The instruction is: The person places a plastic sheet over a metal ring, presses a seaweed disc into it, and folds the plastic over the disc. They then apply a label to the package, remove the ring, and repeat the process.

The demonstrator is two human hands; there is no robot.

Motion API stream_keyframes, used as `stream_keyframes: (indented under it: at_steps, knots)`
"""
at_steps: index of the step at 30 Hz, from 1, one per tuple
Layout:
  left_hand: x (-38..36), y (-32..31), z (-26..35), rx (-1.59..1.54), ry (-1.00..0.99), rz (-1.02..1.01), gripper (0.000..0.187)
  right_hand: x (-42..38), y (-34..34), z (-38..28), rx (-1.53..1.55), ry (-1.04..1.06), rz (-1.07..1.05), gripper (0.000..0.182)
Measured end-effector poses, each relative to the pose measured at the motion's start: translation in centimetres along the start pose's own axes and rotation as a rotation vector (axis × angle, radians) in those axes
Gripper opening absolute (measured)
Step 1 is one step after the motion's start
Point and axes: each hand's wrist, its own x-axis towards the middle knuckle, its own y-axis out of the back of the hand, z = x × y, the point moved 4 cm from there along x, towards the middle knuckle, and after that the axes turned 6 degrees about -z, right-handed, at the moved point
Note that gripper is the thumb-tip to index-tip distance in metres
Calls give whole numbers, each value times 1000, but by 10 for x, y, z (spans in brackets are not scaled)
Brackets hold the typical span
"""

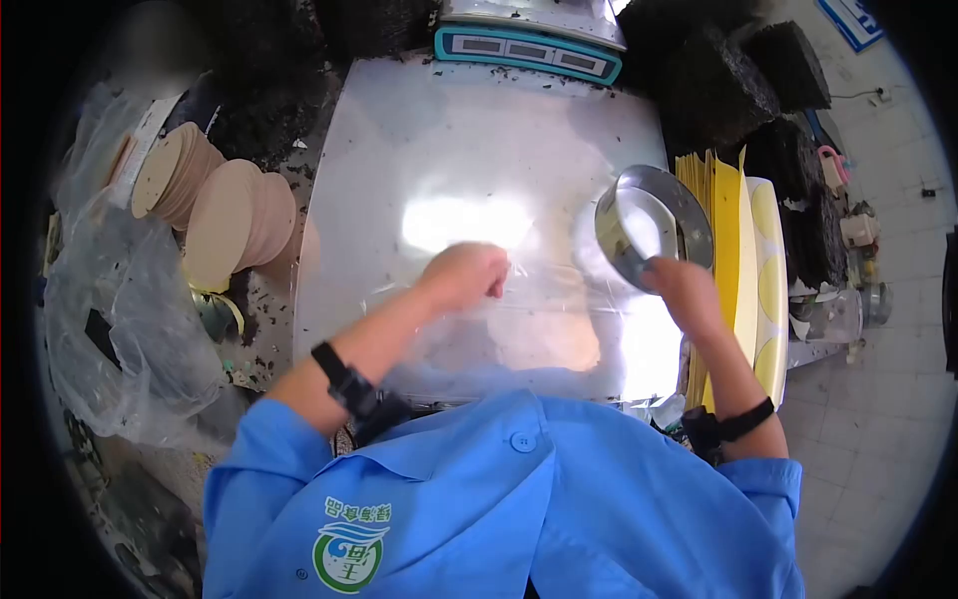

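Note:
A round, hoop-like steel ring (617,235) stands tilted at the right side of the shiny metal work surface (439,130). My right hand (685,295) is closed on its near rim, fingers at the edge and thumb side toward me. Over the middle of the surface, my left hand (465,277) is curled into a fist and slightly blurred. Clear, wrinkled plastic film (529,290) spreads on the metal under and beside this fist. I cannot tell what the curled left fingers hold.
A teal-framed scale (529,50) stands at the far edge. Stacks of round tan discs (235,225) and a crumpled clear plastic bag (130,329) are on the left. Yellow sheets (733,250) stand upright along the right edge, with dark stacked blocks (714,80) behind.

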Motion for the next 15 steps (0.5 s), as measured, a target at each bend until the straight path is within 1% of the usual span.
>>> stream_keyframes:
  at_steps: [1,2,3,4,5,6,7,8,9,10,11,12,13,14,15]
  knots:
    - [16,4,-10,-455,197,-196,21,-7,28,-6,186,-74,143,20]
    - [19,13,-6,-518,230,-205,22,-6,32,-6,96,-23,186,18]
    - [21,23,-2,-581,263,-214,23,-21,51,-25,156,-6,215,15]
    - [36,40,-8,-561,250,-206,23,-43,67,-46,215,17,240,13]
    - [51,58,-13,-536,238,-202,24,-62,59,-61,19,356,312,13]
    - [56,82,0,-512,171,-133,24,-76,57,-94,24,622,387,12]
    - [50,104,22,-489,104,-66,24,-84,36,-108,68,752,320,7]
    - [38,118,48,-483,62,-27,23,-87,11,-113,-34,813,7,6]
    - [24,128,72,-473,22,8,23,-84,-22,-113,-142,809,-193,7]
    - [6,124,92,-411,-69,5,23,-74,-49,-110,-182,779,-215,7]
    - [-14,113,108,-346,-161,6,24,-58,-54,-116,-172,758,-165,5]
    - [-36,97,119,-69,-221,49,24,-56,-53,-120,-174,779,-110,2]
    - [-57,76,127,209,-276,87,26,-18,-43,-136,-117,655,-5,3]
    - [-77,53,127,279,-330,120,29,5,-48,-139,-130,634,117,3]
    - [-94,33,124,351,-389,157,33,22,-56,-130,1,599,74,22]
